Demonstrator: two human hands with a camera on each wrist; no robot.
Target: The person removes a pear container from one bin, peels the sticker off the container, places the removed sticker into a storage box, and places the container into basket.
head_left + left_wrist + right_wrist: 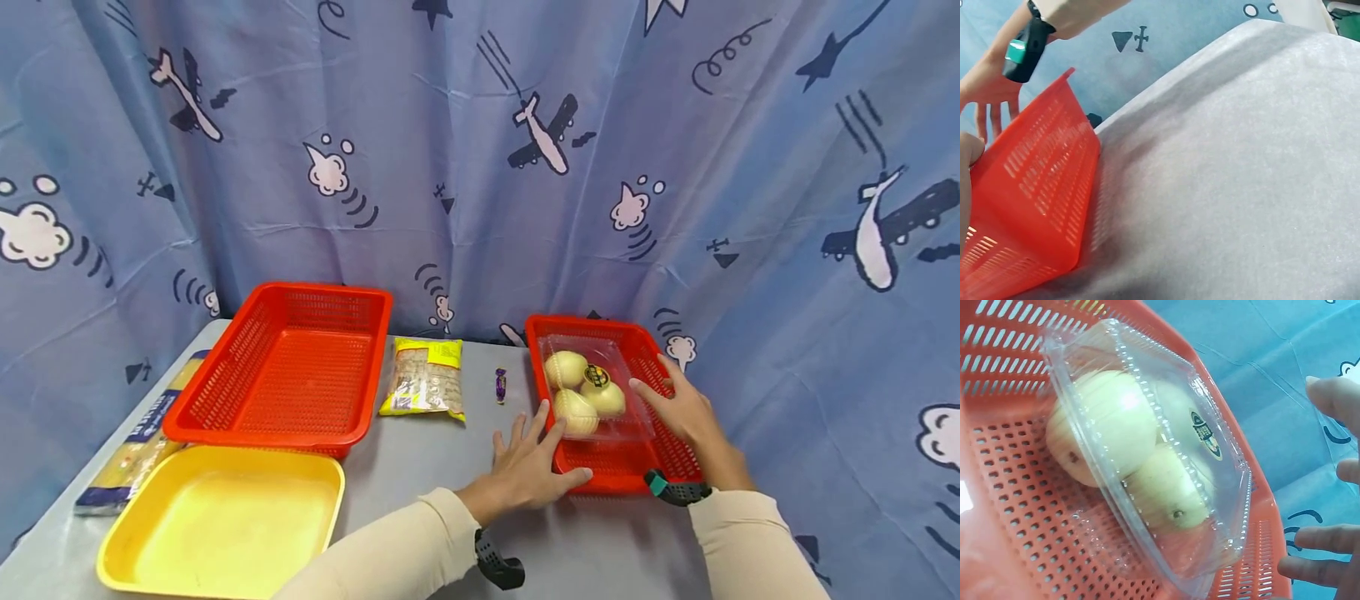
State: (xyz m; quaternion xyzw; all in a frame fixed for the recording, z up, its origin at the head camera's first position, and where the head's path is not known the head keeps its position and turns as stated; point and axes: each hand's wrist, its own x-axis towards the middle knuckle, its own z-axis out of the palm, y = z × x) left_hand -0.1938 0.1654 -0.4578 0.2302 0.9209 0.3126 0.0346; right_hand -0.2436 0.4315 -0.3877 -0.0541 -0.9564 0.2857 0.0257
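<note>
A clear plastic clamshell (633, 421) lies tilted in the small red basket (600, 483) at the right in the head view. Three pale yellow-green fruits (576, 414) sit inside it under a dark round label (597, 377). My left hand (525, 471) has its fingers spread at the basket's near left corner, fingertips right by the box edge. Held apart from the box, my right hand (686, 417) is over the basket's right rim, thumb and fingers extended. In the right wrist view its fingers (1329, 537) stand beside the basket, with nothing between them.
A larger red basket (300, 437) and a yellow tray (225, 533) stand at the left, over a long blue-and-yellow packet (112, 475). Between the baskets lie a yellow-edged clear bag (426, 379) and a small purple wrapped candy (501, 386). A patterned curtain (450, 167) hangs behind.
</note>
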